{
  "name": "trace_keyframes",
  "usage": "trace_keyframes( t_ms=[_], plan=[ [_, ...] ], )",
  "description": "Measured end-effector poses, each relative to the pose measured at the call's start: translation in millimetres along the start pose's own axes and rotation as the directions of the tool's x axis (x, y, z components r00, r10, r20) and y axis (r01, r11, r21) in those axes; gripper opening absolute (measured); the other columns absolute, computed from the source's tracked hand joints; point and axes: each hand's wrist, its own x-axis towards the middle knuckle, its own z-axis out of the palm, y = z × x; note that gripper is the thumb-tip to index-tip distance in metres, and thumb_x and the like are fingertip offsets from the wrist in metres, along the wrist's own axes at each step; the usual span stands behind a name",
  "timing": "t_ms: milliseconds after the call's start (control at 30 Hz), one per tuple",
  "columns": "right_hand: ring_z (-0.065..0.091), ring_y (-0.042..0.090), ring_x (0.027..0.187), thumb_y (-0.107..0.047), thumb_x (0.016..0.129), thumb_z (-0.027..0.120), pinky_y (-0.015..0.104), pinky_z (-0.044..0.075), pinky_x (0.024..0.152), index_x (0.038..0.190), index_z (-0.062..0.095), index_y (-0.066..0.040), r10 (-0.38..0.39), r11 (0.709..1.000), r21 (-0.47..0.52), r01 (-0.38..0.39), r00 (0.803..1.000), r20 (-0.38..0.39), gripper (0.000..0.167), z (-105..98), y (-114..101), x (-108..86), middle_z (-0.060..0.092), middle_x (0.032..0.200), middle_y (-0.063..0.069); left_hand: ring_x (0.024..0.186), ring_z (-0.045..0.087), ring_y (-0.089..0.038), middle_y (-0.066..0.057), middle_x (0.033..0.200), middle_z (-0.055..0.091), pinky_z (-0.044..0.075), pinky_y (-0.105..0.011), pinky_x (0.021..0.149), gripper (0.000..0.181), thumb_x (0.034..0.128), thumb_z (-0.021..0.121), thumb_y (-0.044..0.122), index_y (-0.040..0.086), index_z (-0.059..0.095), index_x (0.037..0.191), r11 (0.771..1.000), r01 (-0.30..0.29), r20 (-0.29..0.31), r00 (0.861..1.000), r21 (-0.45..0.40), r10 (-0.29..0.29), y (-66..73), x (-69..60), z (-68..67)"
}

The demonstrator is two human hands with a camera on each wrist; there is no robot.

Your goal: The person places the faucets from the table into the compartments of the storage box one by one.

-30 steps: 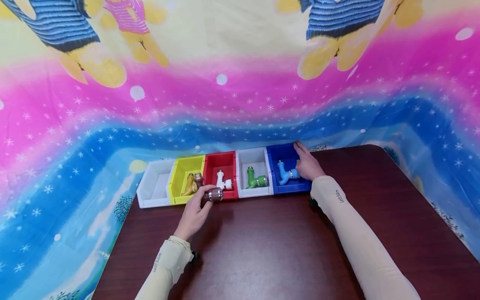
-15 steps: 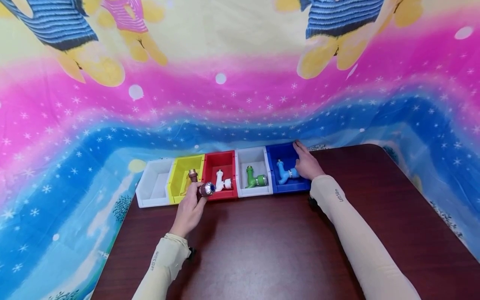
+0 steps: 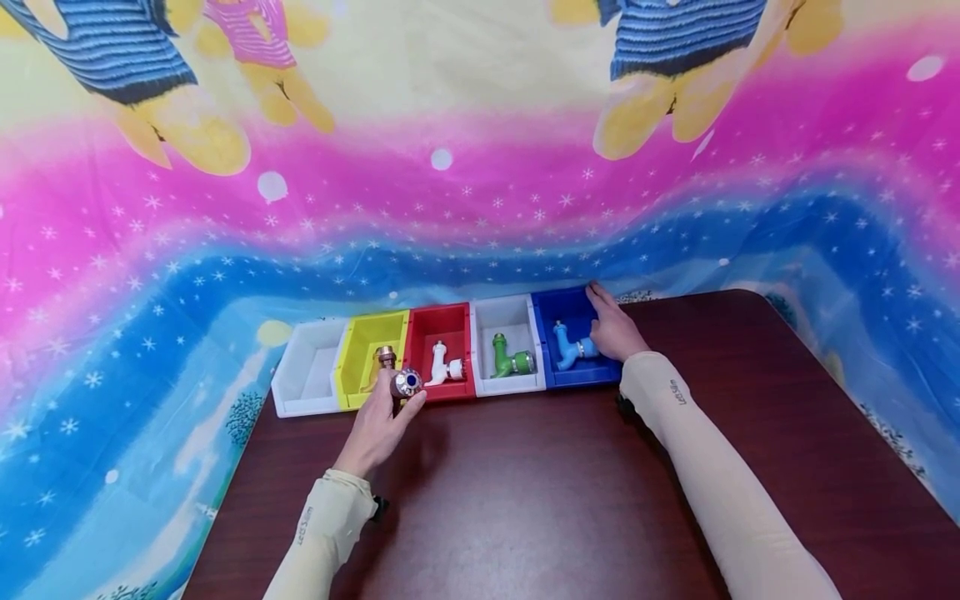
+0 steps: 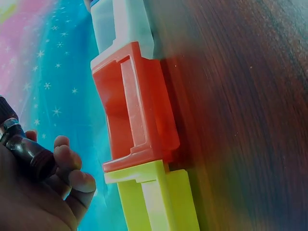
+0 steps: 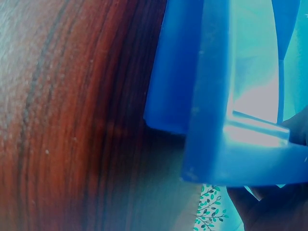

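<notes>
My left hand (image 3: 378,429) holds a brown tap (image 3: 407,383) above the front of the yellow bin (image 3: 358,333) and the red bin (image 3: 431,321). Its round chrome end faces the head camera, and in the left wrist view the dark tap (image 4: 31,151) lies across the palm. Behind it, a yellow tap in the yellow bin is mostly hidden. White tap (image 3: 442,367) lies in the red bin. At the far right of the row, my right hand (image 3: 618,329) grips the side wall of the blue bin (image 3: 558,302), beside a light blue tap (image 3: 572,348).
A green tap (image 3: 510,360) lies in the white bin (image 3: 504,310) between red and blue. Another white bin (image 3: 311,358) ends the row at the left. The joined bins stand along the back of the brown table (image 3: 540,483), against a patterned cloth (image 3: 480,208).
My left hand has shifted slightly left with the brown tap and turned it, so its chrome end now faces the head camera. My right hand stays on the blue bin.
</notes>
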Motion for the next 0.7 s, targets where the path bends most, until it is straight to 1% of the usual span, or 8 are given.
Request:
trace_keyframes(
  t_ms=[33,167,300,400,533,700],
  plan=[
    [0.017,0.042,0.158,-0.004,0.107,0.038,0.054,0.042,0.099,0.168,0.008,-0.014,-0.001,1.0,0.001,0.001,1.0,0.0,0.069,0.2,0.1,-0.1,-0.003,0.176,0.003,0.123,0.055,-0.029,-0.013,0.135,0.056,0.048,-0.055,0.11,0.067,0.0965,0.062,0.058,0.015,0.038,0.141,1.0,-0.001,-0.005,1.0,-0.001,0.001,-0.1,-0.6,-0.1],
    [0.017,0.042,0.158,-0.004,0.106,0.038,0.054,0.042,0.097,0.168,0.007,-0.014,-0.005,1.0,0.003,0.005,1.0,0.0,0.07,0.6,0.3,0.0,-0.004,0.176,0.002,0.119,0.054,-0.029,-0.011,0.13,0.056,0.049,-0.054,0.107,0.062,0.0988,0.058,0.059,0.015,0.041,0.139,1.0,-0.023,-0.023,0.999,0.01,0.023,-0.3,-2.5,-1.0],
    [0.017,0.042,0.158,-0.004,0.106,0.038,0.054,0.042,0.097,0.168,0.008,-0.014,-0.008,1.0,0.002,0.008,1.0,-0.003,0.07,0.7,0.3,0.7,-0.003,0.176,0.002,0.124,0.052,-0.033,-0.013,0.138,0.05,0.047,-0.058,0.11,0.067,0.0985,0.06,0.054,0.012,0.042,0.147,0.999,-0.037,-0.045,0.998,0.036,0.038,-0.5,-2.5,-2.0],
    [0.017,0.042,0.158,-0.004,0.106,0.038,0.053,0.042,0.096,0.168,0.008,-0.014,-0.008,1.0,0.0,0.008,1.0,-0.003,0.069,0.8,0.7,1.4,-0.003,0.176,0.003,0.124,0.052,-0.033,-0.014,0.143,0.047,0.047,-0.059,0.109,0.067,0.0964,0.063,0.055,0.011,0.047,0.144,0.996,-0.038,-0.065,0.997,0.08,0.043,-1.4,-0.7,-2.8],
    [0.016,0.041,0.158,-0.005,0.107,0.037,0.053,0.042,0.097,0.168,0.008,-0.014,-0.008,1.0,0.002,0.008,1.0,-0.003,0.069,0.4,1.1,1.4,-0.003,0.176,0.002,0.119,0.053,-0.031,-0.013,0.14,0.05,0.051,-0.055,0.106,0.059,0.0939,0.065,0.059,0.014,0.053,0.131,0.988,-0.034,-0.069,0.997,0.149,0.044,-2.2,1.7,-5.6],
    [0.016,0.041,0.158,-0.004,0.107,0.037,0.054,0.042,0.099,0.168,0.008,-0.015,-0.007,1.0,0.01,0.007,1.0,0.0,0.069,0.2,2.2,1.0,-0.003,0.176,0.002,0.12,0.055,-0.032,-0.014,0.14,0.053,0.051,-0.055,0.105,0.06,0.094,0.067,0.054,0.012,0.053,0.135,0.983,-0.036,-0.067,0.997,0.18,0.048,-3.2,2.0,-11.5]
  ],
)
